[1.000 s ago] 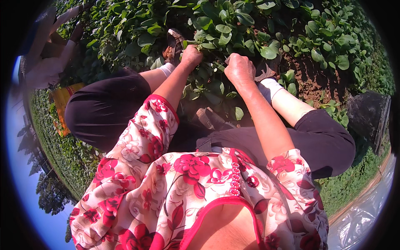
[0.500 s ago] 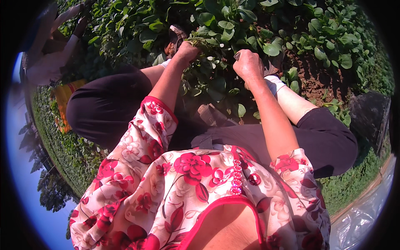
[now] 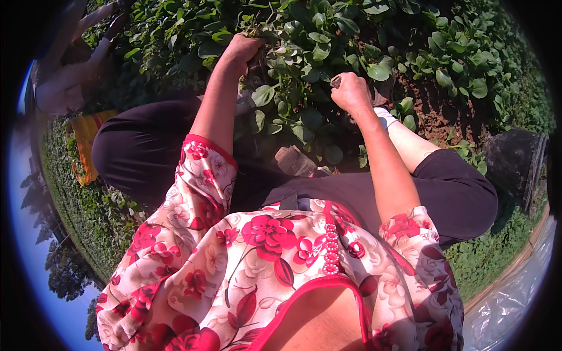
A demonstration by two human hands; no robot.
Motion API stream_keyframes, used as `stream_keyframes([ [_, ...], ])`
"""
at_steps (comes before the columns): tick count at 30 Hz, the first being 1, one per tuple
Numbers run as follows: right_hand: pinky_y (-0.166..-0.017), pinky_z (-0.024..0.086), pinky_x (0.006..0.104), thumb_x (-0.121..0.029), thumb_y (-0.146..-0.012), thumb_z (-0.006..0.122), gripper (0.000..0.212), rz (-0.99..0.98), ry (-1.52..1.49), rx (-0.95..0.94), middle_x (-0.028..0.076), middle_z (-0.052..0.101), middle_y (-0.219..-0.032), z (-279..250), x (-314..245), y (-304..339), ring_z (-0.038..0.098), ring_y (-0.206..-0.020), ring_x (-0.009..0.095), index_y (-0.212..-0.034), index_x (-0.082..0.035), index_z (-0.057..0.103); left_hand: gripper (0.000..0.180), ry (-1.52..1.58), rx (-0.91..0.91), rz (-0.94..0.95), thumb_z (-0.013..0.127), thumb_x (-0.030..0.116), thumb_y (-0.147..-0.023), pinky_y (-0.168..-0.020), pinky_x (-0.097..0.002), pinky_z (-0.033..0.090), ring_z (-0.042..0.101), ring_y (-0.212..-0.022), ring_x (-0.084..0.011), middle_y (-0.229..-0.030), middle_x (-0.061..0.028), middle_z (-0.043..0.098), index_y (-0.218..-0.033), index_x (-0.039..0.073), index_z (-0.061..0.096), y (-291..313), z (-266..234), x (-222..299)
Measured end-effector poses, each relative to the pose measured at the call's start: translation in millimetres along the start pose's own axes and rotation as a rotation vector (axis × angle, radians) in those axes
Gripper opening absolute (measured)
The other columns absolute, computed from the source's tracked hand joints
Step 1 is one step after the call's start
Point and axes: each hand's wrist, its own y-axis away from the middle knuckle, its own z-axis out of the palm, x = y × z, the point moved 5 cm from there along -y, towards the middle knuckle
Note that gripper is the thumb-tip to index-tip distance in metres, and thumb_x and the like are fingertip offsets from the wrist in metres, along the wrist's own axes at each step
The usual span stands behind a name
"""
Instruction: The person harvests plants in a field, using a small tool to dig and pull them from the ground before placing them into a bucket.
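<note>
My left hand [image 3: 244,49] is closed on a small bunch of pulled greens [image 3: 255,29], whose stems and leaves stick out past the fingers. To its right, my right hand [image 3: 351,92] is clenched round a short dark handle [image 3: 335,82]. Only the handle's end shows above the fist; the rest is hidden. Between and beyond both hands grow broad-leaved green plants [image 3: 304,111], close to my bent legs.
Brown soil [image 3: 442,114] shows at the right among the plants. A black container [image 3: 515,164] stands beside my right knee, a yellow sack [image 3: 86,146] beside my left. A brownish block [image 3: 294,161] lies between my legs. Another person's arm [image 3: 96,58] reaches in at the upper left.
My left hand has moved left and farther away with the greens in it, uncovering leaves near my left foot. My right hand has barely shifted and stays closed.
</note>
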Motion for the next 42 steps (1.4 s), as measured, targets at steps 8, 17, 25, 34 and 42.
stream_keyframes([
  [8, -0.08, 0.051, 0.0357, -0.013, -0.068, 0.064, 0.027, -0.059, -0.177, -0.017, 0.017, 0.067, -0.09, 16.3, -1.9, -3.0, 0.065, -0.088, 0.031, -0.094, -0.01, 0.07, 0.041, -0.879, -0.078, -0.163, 0.062, 0.035, -0.076, -0.083, -0.0374, 0.049, 0.062, -0.1, -0.0275, -0.105, -0.0149, 0.065, -0.102, 0.005, 0.066, -12.5, 60.1, -52.5],
  [17, -0.077, 0.049, 0.042, -0.009, -0.07, 0.055, 0.022, 0.031, 0.09, -0.064, 0.022, 0.064, -0.086, -16.5, -12.2, 7.8, 0.062, -0.086, 0.039, -0.087, -0.007, 0.069, 0.038, -1.343, 0.015, -0.094, 0.066, 0.034, -0.073, -0.081, -0.0339, 0.051, 0.064, -0.098, -0.0246, -0.103, -0.009, 0.068, -0.102, 0.01, 0.068, -22.6, 79.5, -68.4],
  [25, -0.072, 0.05, 0.0439, -0.011, -0.074, 0.057, 0.018, -0.021, -0.014, 0.114, 0.022, 0.064, -0.082, 15.4, 14.7, -1.0, 0.062, -0.082, 0.039, -0.087, -0.009, 0.069, 0.027, -1.026, 0.185, -0.148, 0.058, 0.019, -0.075, -0.082, -0.0377, 0.05, 0.063, -0.098, -0.03, -0.1, -0.0163, 0.066, -0.096, 0.005, 0.068, -23.9, 64.2, -70.9],
  [34, -0.071, 0.051, 0.0446, -0.012, -0.073, 0.057, 0.012, -0.174, 0.12, 0.171, 0.014, 0.066, -0.082, 49.1, 25.6, -4.5, 0.063, -0.079, 0.035, -0.083, -0.009, 0.063, 0.031, -0.217, -0.169, 0.07, 0.076, 0.013, -0.065, -0.063, -0.0308, 0.048, 0.059, -0.069, -0.0133, -0.08, -0.004, 0.067, -0.094, 0.003, 0.067, -37.5, 69.1, -93.2],
  [42, -0.077, 0.051, 0.0428, -0.007, -0.07, 0.055, 0.025, -0.072, 0.073, -0.065, 0.021, 0.065, -0.089, 13.2, -0.7, -17.7, 0.062, -0.087, 0.038, -0.091, -0.011, 0.069, 0.03, -0.312, -0.389, -0.161, 0.066, 0.009, -0.075, -0.066, -0.0275, 0.048, 0.059, -0.079, -0.0138, -0.093, -0.0045, 0.063, -0.105, 0.007, 0.063, -27.3, 40.5, -82.0],
])
